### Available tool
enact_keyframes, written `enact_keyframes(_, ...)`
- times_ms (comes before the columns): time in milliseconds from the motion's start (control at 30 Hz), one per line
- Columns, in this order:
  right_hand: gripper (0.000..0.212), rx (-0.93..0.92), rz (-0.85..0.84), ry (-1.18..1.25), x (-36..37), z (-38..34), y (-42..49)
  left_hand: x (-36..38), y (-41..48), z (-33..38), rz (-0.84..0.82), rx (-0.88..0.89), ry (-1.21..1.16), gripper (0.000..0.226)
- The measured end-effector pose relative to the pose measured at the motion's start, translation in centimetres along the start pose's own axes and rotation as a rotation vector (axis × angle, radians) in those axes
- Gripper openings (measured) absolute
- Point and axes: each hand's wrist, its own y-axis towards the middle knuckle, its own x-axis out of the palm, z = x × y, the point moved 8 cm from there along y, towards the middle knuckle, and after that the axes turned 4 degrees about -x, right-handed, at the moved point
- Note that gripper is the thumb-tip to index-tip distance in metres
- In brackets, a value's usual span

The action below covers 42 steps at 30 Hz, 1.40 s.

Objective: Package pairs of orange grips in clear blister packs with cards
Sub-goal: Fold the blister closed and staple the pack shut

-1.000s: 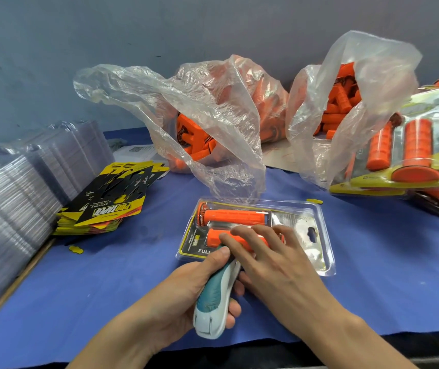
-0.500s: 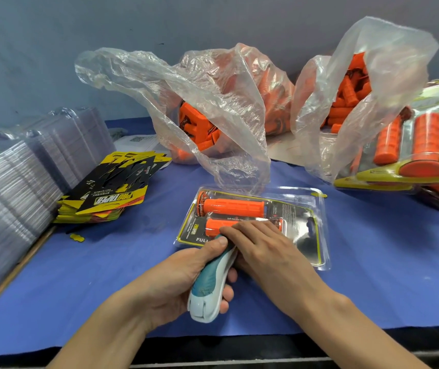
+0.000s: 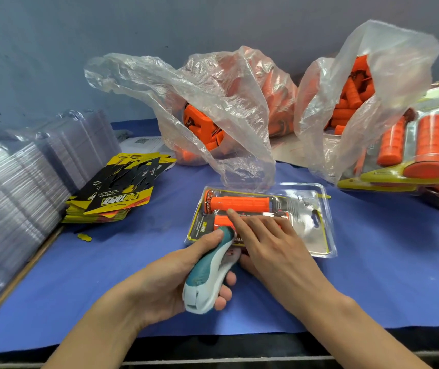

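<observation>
At the far left, stacks of clear shells (image 3: 18,193) stand on the blue table (image 3: 389,278), blurred at the edge. Just beside them lies a pile of yellow and black cards (image 3: 117,201). The left hand (image 3: 165,283) has its fingers curled round a teal and white stapler (image 3: 207,272), whose nose touches the near edge of the blister pack (image 3: 319,235). That pack lies flat in the middle of the table with a card and 2 orange grips (image 3: 239,203) inside, side by side. The right hand (image 3: 274,243) rests flat on the pack, fingers straight over the nearer grip. Behind stand 2 clear bags (image 3: 213,97) full of loose orange grips. At the far right, finished packs (image 3: 426,147) are piled up, partly cut off by the frame.
</observation>
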Motion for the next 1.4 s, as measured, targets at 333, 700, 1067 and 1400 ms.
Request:
enact_keyframes(333,0.024,-0.018,0.045,0.048,-0.3,0.1,-0.2,-13.2,-6.2,4.6,0.517,0.091,0.522,0.069)
enact_keyframes(700,0.008,-0.001,0.047,0.048,-0.8,-0.1,0.1,-16.3,-6.6,5.9,1.349,-0.049,1.397,0.066)
enact_keyframes(1067,0.004,-0.017,0.128,0.071,-1.8,-0.3,0.0,-6.7,0.9,3.7,0.561,0.337,0.488,0.018)
enact_keyframes(1400,0.003,-0.088,0.139,0.058,-1.7,-0.5,-0.6,-8.0,1.1,2.9,0.602,0.225,0.379,0.025)
